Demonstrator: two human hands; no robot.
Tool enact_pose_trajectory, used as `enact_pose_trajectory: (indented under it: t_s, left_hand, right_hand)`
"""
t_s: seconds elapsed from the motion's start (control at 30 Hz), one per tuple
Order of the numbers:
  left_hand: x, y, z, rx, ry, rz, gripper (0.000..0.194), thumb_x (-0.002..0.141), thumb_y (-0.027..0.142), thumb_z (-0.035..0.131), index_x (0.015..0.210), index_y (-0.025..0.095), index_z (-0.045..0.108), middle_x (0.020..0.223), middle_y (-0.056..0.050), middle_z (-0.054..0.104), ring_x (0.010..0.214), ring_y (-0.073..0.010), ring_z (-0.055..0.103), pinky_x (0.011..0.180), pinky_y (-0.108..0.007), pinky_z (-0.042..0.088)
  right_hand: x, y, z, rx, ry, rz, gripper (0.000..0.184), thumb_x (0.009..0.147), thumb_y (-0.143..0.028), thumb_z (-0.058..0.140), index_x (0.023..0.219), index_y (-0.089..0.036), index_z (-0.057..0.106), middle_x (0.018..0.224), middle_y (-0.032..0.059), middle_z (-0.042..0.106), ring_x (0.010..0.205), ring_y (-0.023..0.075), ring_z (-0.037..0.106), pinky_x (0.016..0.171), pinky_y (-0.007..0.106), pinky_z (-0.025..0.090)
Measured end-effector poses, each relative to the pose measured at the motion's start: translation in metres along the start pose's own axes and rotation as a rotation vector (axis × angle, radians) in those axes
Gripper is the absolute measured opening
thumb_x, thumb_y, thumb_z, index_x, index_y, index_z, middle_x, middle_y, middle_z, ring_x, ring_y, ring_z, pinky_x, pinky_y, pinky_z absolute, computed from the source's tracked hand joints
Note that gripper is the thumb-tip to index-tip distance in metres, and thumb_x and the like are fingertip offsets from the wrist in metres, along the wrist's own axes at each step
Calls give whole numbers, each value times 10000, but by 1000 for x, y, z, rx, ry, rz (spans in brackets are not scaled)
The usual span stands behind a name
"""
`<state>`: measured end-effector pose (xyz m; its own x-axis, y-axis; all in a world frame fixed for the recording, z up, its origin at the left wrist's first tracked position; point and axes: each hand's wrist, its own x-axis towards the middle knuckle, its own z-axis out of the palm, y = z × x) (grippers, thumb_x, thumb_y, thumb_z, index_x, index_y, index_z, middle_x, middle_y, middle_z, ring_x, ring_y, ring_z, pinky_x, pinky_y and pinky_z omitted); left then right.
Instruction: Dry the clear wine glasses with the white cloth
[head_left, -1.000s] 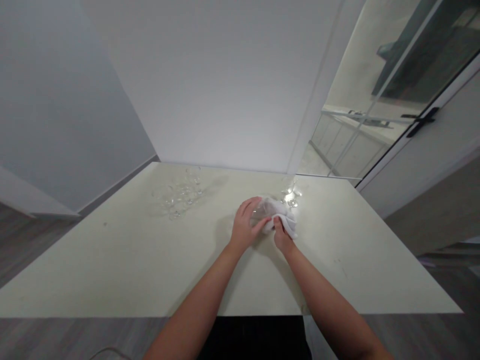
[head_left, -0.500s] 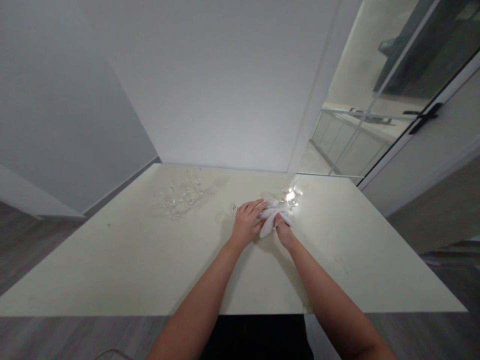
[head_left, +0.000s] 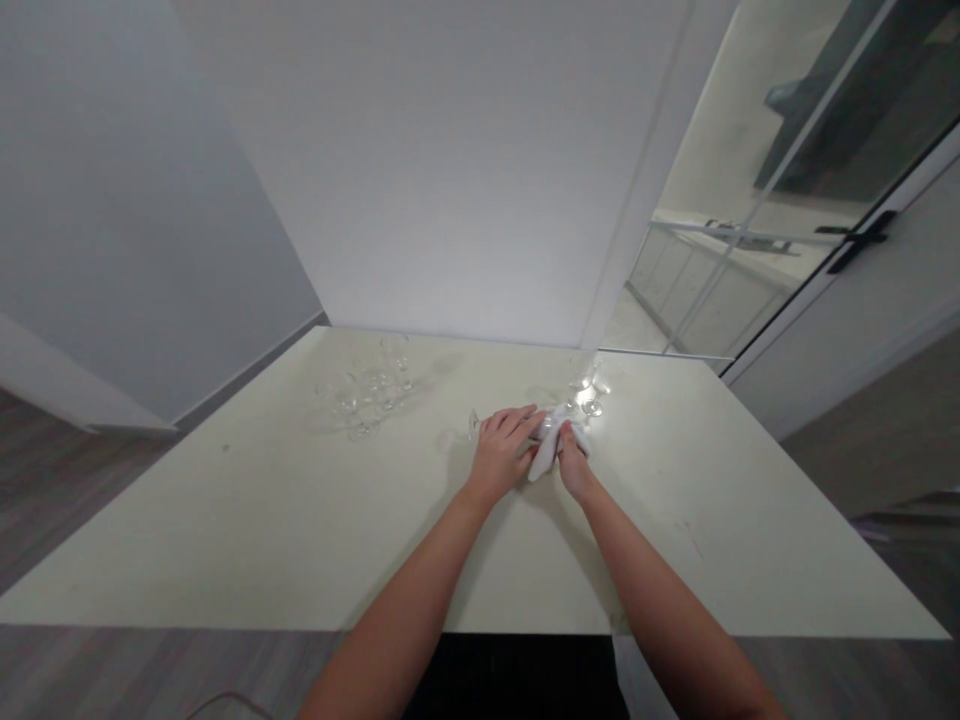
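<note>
My left hand (head_left: 502,450) is wrapped round a clear stemmed glass (head_left: 474,424), which lies sideways with its foot sticking out to the left. A white cloth (head_left: 546,458) covers part of the bowl end. My right hand (head_left: 574,460) grips that cloth against the glass, its thumb on top and its other fingers mostly hidden. Just beyond my right hand stand a few more clear glasses (head_left: 592,406), bright with glare.
A group of several stemmed glasses (head_left: 375,390) stands at the back left of the pale table (head_left: 300,540). Behind the table's far edge rises a white wall (head_left: 465,200). A door with a black handle (head_left: 862,240) is at the right.
The view has shifted slightly, so everything sits a little further right. The cloth's fold over the glass has changed shape a little; both hands keep their hold.
</note>
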<state>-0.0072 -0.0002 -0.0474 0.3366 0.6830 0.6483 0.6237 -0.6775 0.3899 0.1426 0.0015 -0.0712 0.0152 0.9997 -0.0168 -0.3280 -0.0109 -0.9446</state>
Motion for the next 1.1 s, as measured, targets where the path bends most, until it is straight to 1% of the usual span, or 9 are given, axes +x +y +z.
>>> enact_pose_trajectory:
  t_s: [0.13,0.2,0.33,0.47,0.63,0.73,0.8,0.97,1.1]
  left_hand:
    - [0,0,0,8,3,-16,620,745,147,694,1326,299,538,1346,-41,587,1164,-280,504,976,-446,363]
    - [1,2,0,12,-11,-27,591,763,174,685,1324,291,539,1343,-44,588,1161,-275,508,970,-438,372]
    - [2,6,-3,60,-53,-36,565,779,171,662,1320,278,540,1349,-38,582,1170,-254,503,980,-415,376]
    - [1,7,-5,130,-76,-26,563,781,161,657,1315,299,542,1361,-14,576,1182,-257,492,991,-424,363]
    - [0,3,-3,157,-78,-31,574,787,144,639,1327,304,535,1372,-15,570,1186,-272,488,985,-438,355]
    - [0,1,-3,137,-71,-56,581,778,142,643,1327,301,538,1364,-22,575,1179,-273,492,981,-433,357]
    - [0,1,-2,112,-69,-67,575,778,156,650,1324,297,540,1360,-26,577,1173,-271,495,974,-429,361]
    - [0,6,-1,73,-80,-55,560,781,170,659,1316,291,543,1352,-29,581,1168,-262,499,967,-423,363]
    - [1,8,-3,84,-79,-56,552,776,149,648,1301,297,558,1346,-24,586,1169,-264,498,975,-427,357]
  right_hand:
    - [-2,-13,5,178,-64,26,677,745,-781,494,1055,-205,669,1067,63,722,1146,267,610,948,386,511]
    - [-3,-19,5,231,-93,41,689,740,-788,496,1062,-203,665,1059,68,726,1132,278,618,921,400,524]
    - [-4,-23,6,280,-68,86,670,750,-784,489,1022,-202,680,1017,67,736,1147,273,610,908,392,531]
    - [1,-17,8,266,-61,92,616,768,-743,513,986,-195,693,988,55,741,1139,249,614,927,363,519]
    - [5,-6,5,195,-66,95,575,790,-694,537,1015,-188,692,1040,51,729,1127,223,618,960,339,489]
    - [4,-6,3,162,-68,78,527,792,-656,574,1026,-199,694,1051,38,726,1140,210,611,1005,326,456]
    - [2,-10,3,173,-82,75,517,778,-654,593,1011,-204,696,1041,35,728,1133,218,616,1008,335,459]
    - [-1,-20,4,238,-101,96,605,740,-733,559,1000,-203,686,1023,50,731,1106,257,629,919,375,525]
    - [2,-15,6,203,-91,74,687,752,-799,458,1015,-203,676,1009,67,732,1125,261,622,883,380,540]
